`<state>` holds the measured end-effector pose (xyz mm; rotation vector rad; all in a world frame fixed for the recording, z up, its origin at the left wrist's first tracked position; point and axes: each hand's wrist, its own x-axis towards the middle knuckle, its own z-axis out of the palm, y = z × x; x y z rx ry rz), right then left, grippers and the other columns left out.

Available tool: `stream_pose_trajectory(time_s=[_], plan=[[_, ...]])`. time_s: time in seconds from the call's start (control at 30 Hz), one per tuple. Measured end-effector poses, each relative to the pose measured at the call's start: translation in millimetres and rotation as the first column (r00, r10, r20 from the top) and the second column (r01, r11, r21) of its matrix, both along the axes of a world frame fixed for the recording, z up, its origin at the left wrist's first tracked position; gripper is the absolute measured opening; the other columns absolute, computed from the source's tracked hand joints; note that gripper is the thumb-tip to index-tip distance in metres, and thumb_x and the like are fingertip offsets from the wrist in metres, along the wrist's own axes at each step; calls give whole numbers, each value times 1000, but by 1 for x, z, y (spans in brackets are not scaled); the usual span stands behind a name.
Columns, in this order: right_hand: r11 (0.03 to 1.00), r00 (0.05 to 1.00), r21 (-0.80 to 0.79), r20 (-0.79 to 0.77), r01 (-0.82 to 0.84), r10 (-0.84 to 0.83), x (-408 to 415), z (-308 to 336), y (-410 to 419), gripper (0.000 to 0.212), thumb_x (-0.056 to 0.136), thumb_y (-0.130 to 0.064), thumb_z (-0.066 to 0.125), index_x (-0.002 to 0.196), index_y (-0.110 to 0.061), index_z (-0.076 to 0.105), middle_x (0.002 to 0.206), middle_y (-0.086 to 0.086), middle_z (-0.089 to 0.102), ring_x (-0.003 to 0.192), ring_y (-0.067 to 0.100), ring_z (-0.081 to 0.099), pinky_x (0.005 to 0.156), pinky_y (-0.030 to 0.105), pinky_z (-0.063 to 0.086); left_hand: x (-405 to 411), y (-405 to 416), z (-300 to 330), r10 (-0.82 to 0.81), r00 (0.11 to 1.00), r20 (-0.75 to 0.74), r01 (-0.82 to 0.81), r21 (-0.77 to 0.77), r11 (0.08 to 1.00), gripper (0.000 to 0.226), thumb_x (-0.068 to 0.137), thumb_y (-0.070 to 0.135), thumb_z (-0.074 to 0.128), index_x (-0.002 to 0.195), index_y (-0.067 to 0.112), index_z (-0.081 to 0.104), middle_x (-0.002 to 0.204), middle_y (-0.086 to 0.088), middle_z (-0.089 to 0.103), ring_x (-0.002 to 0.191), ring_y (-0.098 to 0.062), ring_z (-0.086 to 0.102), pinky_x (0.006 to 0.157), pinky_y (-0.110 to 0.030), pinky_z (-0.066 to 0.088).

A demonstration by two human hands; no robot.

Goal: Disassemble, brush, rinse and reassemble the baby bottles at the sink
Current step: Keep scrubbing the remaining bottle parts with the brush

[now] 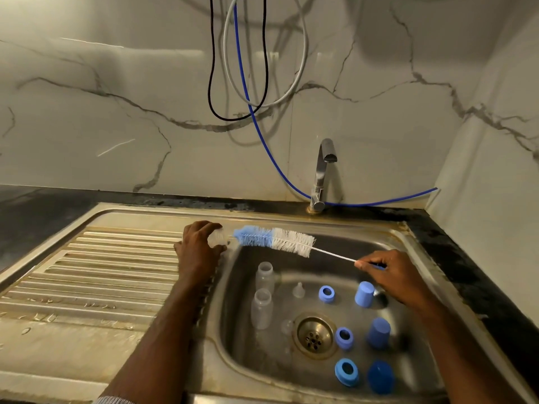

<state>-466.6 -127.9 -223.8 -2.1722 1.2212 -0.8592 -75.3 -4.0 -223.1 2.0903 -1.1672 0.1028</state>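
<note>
"Over the near edge of the steel sink (pixel 414 252), which bottle was being worked on?"

"A clear bottle (pixel 218 237) lay on its side in the left hand (pixel 198 246), fingers curled round its body, mouth turned toward the basin. I judged it was held that way so the brush could go straight in and any drips fall into the sink."

"And the brush?"

"The right hand (pixel 390 272) pinched the thin wire handle of the bottle brush (pixel 274 239) near its far end. Its blue tip sat right at the bottle's mouth; whether it had entered, I could not tell."

"Where were the other parts?"

"Down in the basin. Two clear bottles (pixel 262 295) stood upright at the left, open and without tops. Three blue screw rings (pixel 344 338) formed a rough column right of the drain (pixel 314 335), with three blue caps (pixel 377 333) beside them, farther right. One clear teat (pixel 298 290) stood beyond the drain; a second near the drain was too faint to be sure of."

"So, how far along?"

"Disassembly looked done, brushing under way. The tap (pixel 322 176) showed no running water, so rinsing and reassembly seemed yet to come."
</note>
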Motion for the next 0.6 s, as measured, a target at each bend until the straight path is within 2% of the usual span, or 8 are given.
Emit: stream_pose_trajectory(time_s=[0.2,0.37,0.43,0.5,0.6], plan=[[999,998,5,-46,-51,51,12,-4,1,5,87,-20,77,90,-23,80,87,-12,74,84,4,69,85,32,56,-16,-6,-4,-194,980,40,193,29,981,51,82,27,82,129,28,64,141,-1,53,135,-22,41,112,-51,34],[995,994,-1,-50,-98,98,18,-8,2,8,86,-20,77,86,-27,80,81,-15,73,80,4,69,81,33,56,-37,-9,-2,-395,914,91,388,85,918,48,84,29,79,129,27,63,139,0,53,131,-20,44,112,-48,37],[996,996,21,9,-87,87,14,-7,1,9,86,-16,78,87,-24,80,82,-12,74,81,5,70,82,31,56,-36,-8,0,-409,909,87,405,53,913,49,83,30,80,129,26,63,136,0,56,127,-19,47,110,-47,40],[997,996,52,67,-61,57,6,-4,-1,10,85,-12,78,88,-22,80,84,-7,75,82,7,71,83,30,57,-24,-5,1,-375,926,32,376,-47,925,50,81,31,82,128,25,64,132,0,59,122,-18,51,105,-47,46],[992,995,85,59,-90,86,13,-2,3,14,86,-12,76,86,-26,77,86,-6,76,83,5,70,82,25,56,-18,0,2,-341,940,-14,338,-115,934,49,79,30,85,125,24,66,128,0,62,117,-15,54,100,-44,50]])
